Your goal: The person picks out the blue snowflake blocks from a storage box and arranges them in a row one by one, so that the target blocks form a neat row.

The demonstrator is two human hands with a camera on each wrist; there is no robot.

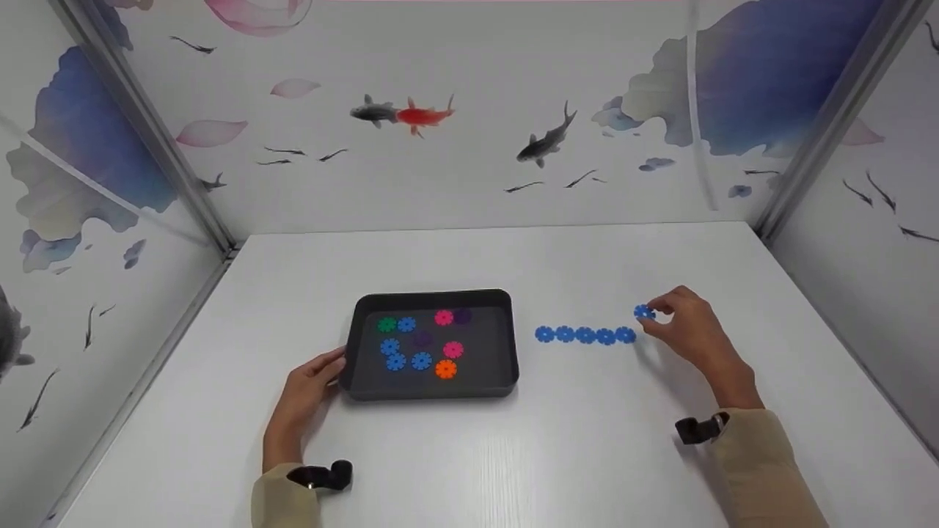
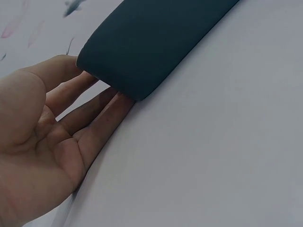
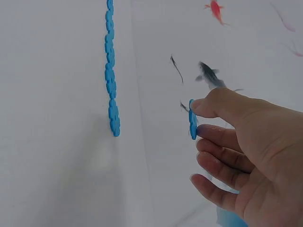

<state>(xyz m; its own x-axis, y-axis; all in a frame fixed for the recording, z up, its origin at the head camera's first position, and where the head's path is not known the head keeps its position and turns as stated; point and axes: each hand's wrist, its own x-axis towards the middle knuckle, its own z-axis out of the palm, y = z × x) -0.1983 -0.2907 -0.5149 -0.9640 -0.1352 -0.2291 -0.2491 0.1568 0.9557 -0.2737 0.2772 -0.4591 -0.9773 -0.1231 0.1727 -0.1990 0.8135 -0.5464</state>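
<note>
In the head view, a dark rectangular tray (image 1: 480, 381) holds several small flower-shaped plastic discs, among them a green one (image 1: 386, 324), an orange one (image 1: 446, 369) and a blue one (image 1: 421, 361). The left hand (image 1: 307, 392) holds the tray at its left side; the left wrist view shows thumb and fingers at the wall (image 2: 137, 47). Right of the tray runs a row of blue discs (image 1: 585, 335) joined edge to edge. Between thumb and fingertip, the right hand (image 1: 689, 326) pinches a single blue disc (image 1: 644, 312), raised and apart from the row's right end.
A white tabletop (image 1: 440, 462) lies under everything. Upright panels printed with fish and petals stand at the back (image 1: 469, 169) and both sides, meeting at metal corner posts. Each wrist wears a small black camera (image 1: 330, 476).
</note>
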